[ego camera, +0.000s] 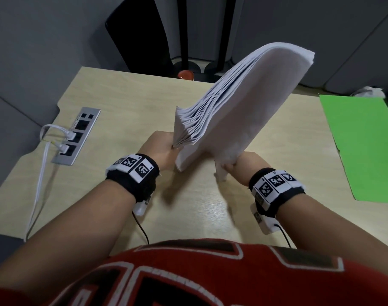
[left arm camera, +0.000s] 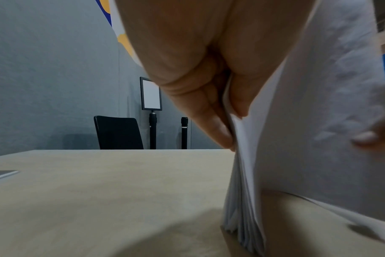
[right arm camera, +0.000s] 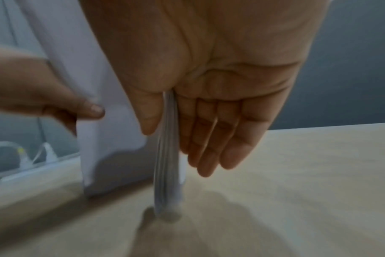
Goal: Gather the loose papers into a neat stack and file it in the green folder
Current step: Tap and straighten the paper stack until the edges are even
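Note:
A thick stack of white papers [ego camera: 239,107] stands on its lower edge on the wooden desk [ego camera: 127,100], its top curling away to the right. My left hand [ego camera: 161,146] pinches the stack's left side, thumb [left arm camera: 242,90] on the near face and fingers [left arm camera: 211,121] behind the papers [left arm camera: 308,139]. My right hand [ego camera: 237,163] pinches the right side of the papers [right arm camera: 167,156], thumb [right arm camera: 147,114] in front and fingers [right arm camera: 217,139] behind. The green folder [ego camera: 363,146] lies flat at the desk's right edge, apart from both hands.
A silver socket panel [ego camera: 76,135] with white cables [ego camera: 43,173] plugged in sits at the desk's left. A black chair [ego camera: 140,32] and stand poles [ego camera: 182,29] are beyond the far edge. A red object [ego camera: 185,75] shows at that edge.

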The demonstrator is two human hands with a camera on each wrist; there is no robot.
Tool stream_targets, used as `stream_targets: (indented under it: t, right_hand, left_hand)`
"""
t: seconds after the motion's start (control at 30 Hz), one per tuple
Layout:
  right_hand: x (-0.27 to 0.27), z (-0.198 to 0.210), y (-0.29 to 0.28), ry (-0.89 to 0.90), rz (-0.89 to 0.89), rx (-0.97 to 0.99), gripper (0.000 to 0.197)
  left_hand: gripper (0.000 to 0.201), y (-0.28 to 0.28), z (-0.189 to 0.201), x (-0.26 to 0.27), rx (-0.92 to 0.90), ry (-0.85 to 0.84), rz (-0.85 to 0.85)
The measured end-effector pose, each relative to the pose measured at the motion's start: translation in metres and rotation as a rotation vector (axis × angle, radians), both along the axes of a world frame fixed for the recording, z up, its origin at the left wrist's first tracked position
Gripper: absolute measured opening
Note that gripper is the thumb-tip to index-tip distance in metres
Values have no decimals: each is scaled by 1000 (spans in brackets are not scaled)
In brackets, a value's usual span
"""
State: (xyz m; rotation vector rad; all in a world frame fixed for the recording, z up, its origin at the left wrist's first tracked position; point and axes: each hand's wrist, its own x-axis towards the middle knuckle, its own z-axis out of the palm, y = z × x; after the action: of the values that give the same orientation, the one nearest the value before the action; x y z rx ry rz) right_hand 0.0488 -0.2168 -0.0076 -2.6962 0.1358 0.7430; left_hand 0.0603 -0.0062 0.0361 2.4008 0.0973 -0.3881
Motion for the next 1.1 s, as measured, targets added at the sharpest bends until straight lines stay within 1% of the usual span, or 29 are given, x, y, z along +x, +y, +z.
stream_targets:
  t: [0.07,0.1,0.13,0.2,0.23,0.27,0.37,0.4,0.47,0.5,0.57,0.6,0.67,0.73,0.77,0.8,0.87,0.93,0.97,1.03,1.1]
  right_hand:
    - [-1,13,-4,-106,-11,36,41]
    - [0,19,-6,-182,-45,92,41]
    - [2,28,-9,-262,-103,180,41]
    - [7,43,-12,-370,-248,364,38]
    - [10,47,-14,-389,-290,411,37]
    - [11,50,-15,-396,-293,423,37]
    - [11,51,-15,-399,-235,370,38]
    - [10,51,-15,-403,-223,361,38]
    - [10,49,-18,-389,-231,367,39]
    - [10,48,-19,-376,-244,375,40]
    - [9,47,-21,-373,-272,400,38]
    - [9,47,-22,-401,-282,429,35]
    - [9,51,-23,-522,-291,528,28]
    - [10,59,-22,-644,-346,696,18]
    - [11,63,-21,-676,-374,786,9]
    - [12,68,-21,-693,-394,848,11]
    - [12,74,-21,-688,-397,885,23]
    - [10,76,-20,-672,-366,866,24]
    - [10,77,-19,-674,-352,863,20]
    - [8,81,-18,-715,-327,882,5]
    - [6,90,-13,-801,-300,941,18]
  left_hand:
    - [7,2,1,2,26,9,-27]
    - [11,2,0,3,33,30,-14]
    - [14,3,2,3,37,38,0]
    - [13,5,4,4,57,40,-17]
    - [20,6,1,6,39,35,-36]
    - [27,7,-1,8,11,20,-64]
    - [36,9,0,12,-15,-77,-144]
    - [39,9,2,12,-52,-137,-145]
    - [45,8,7,14,-162,-271,-95]
    - [49,8,9,14,-182,-325,-68]
    - [44,9,9,15,-183,-373,-59]
    - [44,10,9,16,-178,-377,-62]
    - [50,11,8,16,-181,-367,-67]
    - [54,12,8,14,-188,-371,-95]
    - [52,12,10,13,-207,-384,-116]
    - [44,12,15,12,-247,-390,-117]
    - [27,10,26,10,-391,-413,-103]
    - [31,8,41,10,-475,-499,-78]
    - [26,7,50,10,-491,-552,-73]
    - [16,4,66,10,-494,-651,-109]
    - [25,0,74,11,-475,-744,-163]
